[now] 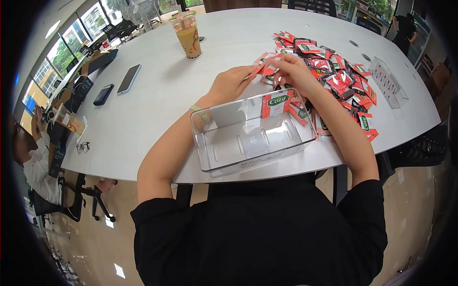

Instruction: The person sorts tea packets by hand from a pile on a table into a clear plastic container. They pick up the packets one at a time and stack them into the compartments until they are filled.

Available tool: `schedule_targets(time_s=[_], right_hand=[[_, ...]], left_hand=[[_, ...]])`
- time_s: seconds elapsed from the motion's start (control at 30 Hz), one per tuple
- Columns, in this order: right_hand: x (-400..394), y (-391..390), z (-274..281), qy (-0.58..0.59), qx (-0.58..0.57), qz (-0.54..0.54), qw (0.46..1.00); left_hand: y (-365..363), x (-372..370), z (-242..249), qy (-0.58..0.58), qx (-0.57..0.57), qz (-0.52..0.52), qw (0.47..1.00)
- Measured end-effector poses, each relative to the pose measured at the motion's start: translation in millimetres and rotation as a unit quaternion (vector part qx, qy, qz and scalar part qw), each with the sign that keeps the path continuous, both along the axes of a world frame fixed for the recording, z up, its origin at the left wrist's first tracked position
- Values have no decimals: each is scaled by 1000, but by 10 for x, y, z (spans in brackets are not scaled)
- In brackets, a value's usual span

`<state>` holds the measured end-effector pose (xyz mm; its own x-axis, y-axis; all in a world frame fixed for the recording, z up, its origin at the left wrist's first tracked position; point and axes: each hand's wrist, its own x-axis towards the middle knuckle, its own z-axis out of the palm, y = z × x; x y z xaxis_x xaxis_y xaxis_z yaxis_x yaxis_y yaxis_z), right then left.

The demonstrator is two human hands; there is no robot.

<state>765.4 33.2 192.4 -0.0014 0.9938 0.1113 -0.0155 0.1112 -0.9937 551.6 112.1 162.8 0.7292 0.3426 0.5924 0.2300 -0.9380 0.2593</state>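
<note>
Beyond the clear plastic box (248,155), my left hand (231,85) pinches a red packet (258,69) by its near end. My right hand (294,71) is at the packet's other end, its fingers closed on it at the left edge of the pile. Red and black sachets (338,78) lie heaped on the white table beside and beyond my right forearm. The box stands near the table's front edge between my forearms. One red and white packet marked Cozy (276,103) is upright at its far right side; the rest of its floor shows bare.
A drink cup (188,38) stands at the back. Left of it lie a phone (129,79), a dark device (103,95) and glasses (83,147). A clear stand (387,83) is right of the pile. A person (36,157) sits at the far left; another (404,32) stands back right.
</note>
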Motion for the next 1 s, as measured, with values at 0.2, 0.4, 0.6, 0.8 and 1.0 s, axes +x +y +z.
schedule_targets(time_s=[0.2, 0.4, 0.6, 0.8, 1.0], right_hand=[[161, -195, 266, 6, 148, -72, 986], [372, -286, 416, 176, 208, 142, 952], [225, -441, 444, 75, 178, 116, 974], [-34, -585, 520, -117, 91, 105, 983], [-87, -525, 385, -55, 82, 143, 985]], left_hand=[[21, -1, -24, -20, 25, 39, 999], [43, 12, -35, -7, 24, 56, 998], [38, 3, -34, 23, 10, 67, 997], [34, 5, -45, 22, 29, 64, 997], [-1, 0, 10, 53, -16, 66, 996]])
